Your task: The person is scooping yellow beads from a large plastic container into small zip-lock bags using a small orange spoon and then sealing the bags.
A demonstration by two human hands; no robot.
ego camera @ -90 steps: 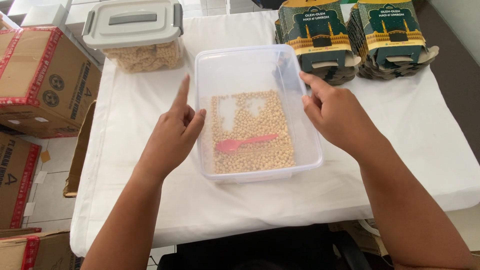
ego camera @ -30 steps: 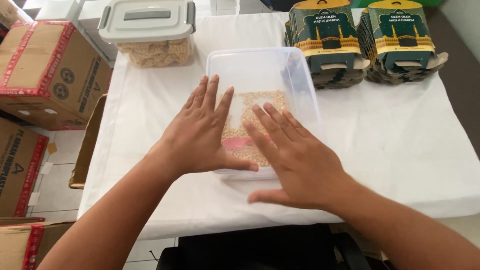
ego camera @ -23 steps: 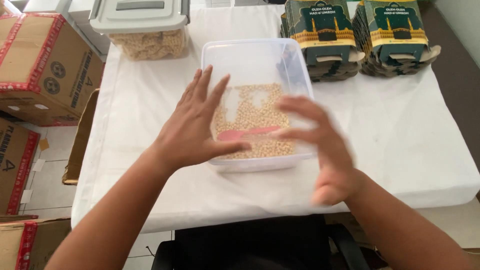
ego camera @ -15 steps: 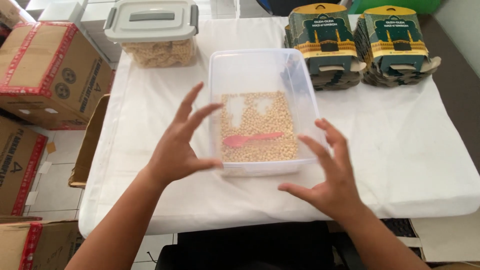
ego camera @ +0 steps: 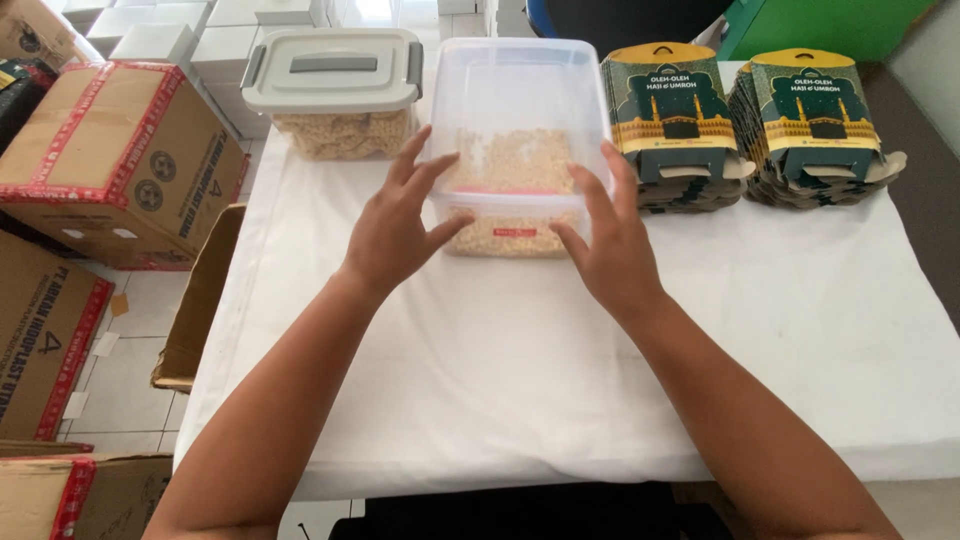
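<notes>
Clear tub (ego camera: 520,90) of beans | both hands (ego camera: 400,235) (ego camera: 610,250) open, apparently touching near end

Left hand (ego camera: 395,232) and right hand (ego camera: 608,250) press the near corners of a clear plastic tub (ego camera: 520,100) of small beige balls – fingers spread, palms open; tub sits at 12 o'clock on the white table (ego camera: 520,380); grey-lidded container (ego camera: 334,90) at 11 o'clock, just beside it; stacks of green printed cartons (ego camera: 745,120) at 1 o'clock; taped cardboard boxes (ego camera: 110,165) at 9–10 o'clock, off the table.
</notes>
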